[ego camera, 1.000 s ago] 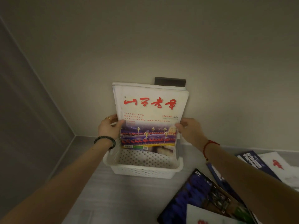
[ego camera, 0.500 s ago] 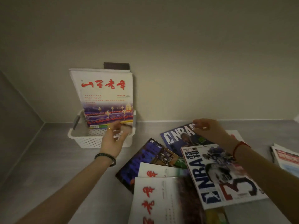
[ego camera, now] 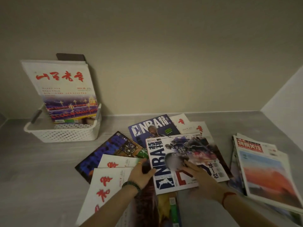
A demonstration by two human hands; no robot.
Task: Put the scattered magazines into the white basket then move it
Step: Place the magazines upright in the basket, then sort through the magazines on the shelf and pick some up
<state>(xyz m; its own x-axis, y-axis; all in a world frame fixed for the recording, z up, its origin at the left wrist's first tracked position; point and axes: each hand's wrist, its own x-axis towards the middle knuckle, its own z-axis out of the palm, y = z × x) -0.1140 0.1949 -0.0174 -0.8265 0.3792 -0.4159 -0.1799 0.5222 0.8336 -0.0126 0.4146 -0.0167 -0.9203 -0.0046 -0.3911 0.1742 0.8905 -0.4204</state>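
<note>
Far to my left the white basket (ego camera: 63, 132) sits against the wall with one white magazine (ego camera: 61, 90) standing upright in it, leaning back on the wall; the loose magazines (ego camera: 105, 154) lie fanned over the grey shelf (ego camera: 32, 169) well to its right. That standing copy is what worries me: it rises far above the low rim, so when more go in beside it, or when I shift the basket, it could tip forward and spill out. My left hand (ego camera: 141, 171) reaches in over the white covers, fingers curled at the left edge of the big NBA magazine (ego camera: 185, 163); the blur keeps me from telling whether it has pinched that edge or only touches it. My right hand (ego camera: 192, 169) lies flat and spread on the same cover, pressing down, gripping nothing. Since that glossy cover rests on a loose overlapping pile, a one-sided pull may drag its neighbours along or let it slide. Further right a separate stack (ego camera: 259, 169) waits near the corner.
</note>
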